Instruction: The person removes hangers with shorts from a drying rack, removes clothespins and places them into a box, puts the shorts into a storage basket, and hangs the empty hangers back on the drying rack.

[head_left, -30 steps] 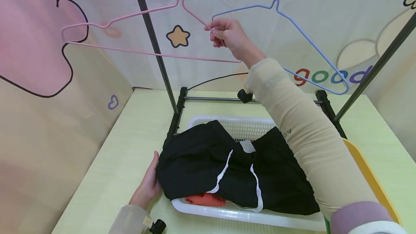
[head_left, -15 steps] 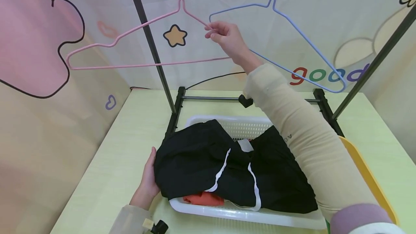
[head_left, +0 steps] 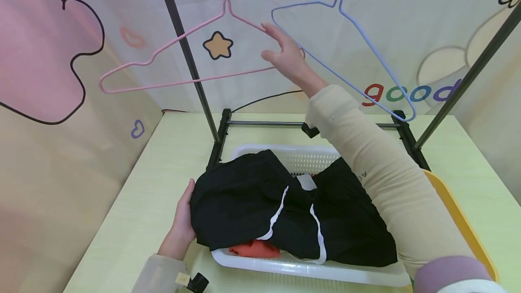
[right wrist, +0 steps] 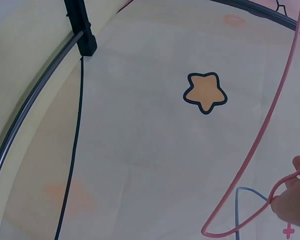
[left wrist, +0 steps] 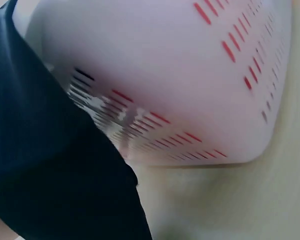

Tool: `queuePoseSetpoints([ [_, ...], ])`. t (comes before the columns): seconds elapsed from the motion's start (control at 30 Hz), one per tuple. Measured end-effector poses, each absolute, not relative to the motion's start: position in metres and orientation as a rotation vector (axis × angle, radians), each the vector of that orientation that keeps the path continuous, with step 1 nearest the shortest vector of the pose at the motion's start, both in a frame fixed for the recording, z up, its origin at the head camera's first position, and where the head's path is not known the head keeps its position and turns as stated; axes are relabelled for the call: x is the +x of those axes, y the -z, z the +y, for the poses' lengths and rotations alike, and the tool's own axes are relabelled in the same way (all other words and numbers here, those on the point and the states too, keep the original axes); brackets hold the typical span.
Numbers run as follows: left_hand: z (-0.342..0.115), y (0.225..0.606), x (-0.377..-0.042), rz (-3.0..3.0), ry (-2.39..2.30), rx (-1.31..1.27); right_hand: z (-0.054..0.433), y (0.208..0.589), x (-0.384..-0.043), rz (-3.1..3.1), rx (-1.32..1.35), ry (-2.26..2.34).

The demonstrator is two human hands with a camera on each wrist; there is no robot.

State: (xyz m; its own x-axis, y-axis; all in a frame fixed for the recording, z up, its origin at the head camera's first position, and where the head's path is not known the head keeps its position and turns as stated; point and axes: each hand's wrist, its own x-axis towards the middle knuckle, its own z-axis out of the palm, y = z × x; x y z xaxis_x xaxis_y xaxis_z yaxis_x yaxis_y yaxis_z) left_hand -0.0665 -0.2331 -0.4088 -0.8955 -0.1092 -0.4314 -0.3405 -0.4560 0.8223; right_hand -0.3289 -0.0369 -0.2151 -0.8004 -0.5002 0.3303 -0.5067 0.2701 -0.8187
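In the head view my right hand (head_left: 291,60) is at the right arm of a pink wire hanger (head_left: 171,44), fingers extended and thumb apart. The right wrist view shows the pink hanger's corner beside the thumb and a finger. A blue wire hanger (head_left: 366,42) hangs just to the right, behind the hand. My left hand (head_left: 181,220) is at the left edge of a black garment (head_left: 240,202) with white strips and a pale label. The garment covers the fingers of that hand, so their grip is hidden. It lies spread over a white perforated basket (head_left: 309,272).
Orange-red cloth (head_left: 255,248) shows in the basket under the garment. A black metal rack (head_left: 191,58) stands around the back of the basket on the pale green table (head_left: 158,180). A yellow rim (head_left: 456,211) shows beside my right sleeve.
My right hand has gone from pinching the pink hanger's arm to straightened fingers. The pink hanger has turned, its left end moving right and down. The blue hanger has swung slightly. My left hand barely moves.
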Motion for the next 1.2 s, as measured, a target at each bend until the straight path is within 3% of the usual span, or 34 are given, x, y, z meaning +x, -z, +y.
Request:
queuePoseSetpoints([
  [0.53,-0.225,0.386,-0.07,1.618,-2.462,-0.606,-0.027,0.227,-0.335,-2.462,0.902,-1.626],
  [0.87,-0.218,0.374,-0.073,1.679,-2.433,-0.541,-0.014,0.243,-0.323,-2.438,1.017,-1.492],
  [1.2,-0.211,0.364,-0.083,2.005,-2.256,-0.209,0.005,0.262,-0.302,-2.494,1.235,-1.28],
])
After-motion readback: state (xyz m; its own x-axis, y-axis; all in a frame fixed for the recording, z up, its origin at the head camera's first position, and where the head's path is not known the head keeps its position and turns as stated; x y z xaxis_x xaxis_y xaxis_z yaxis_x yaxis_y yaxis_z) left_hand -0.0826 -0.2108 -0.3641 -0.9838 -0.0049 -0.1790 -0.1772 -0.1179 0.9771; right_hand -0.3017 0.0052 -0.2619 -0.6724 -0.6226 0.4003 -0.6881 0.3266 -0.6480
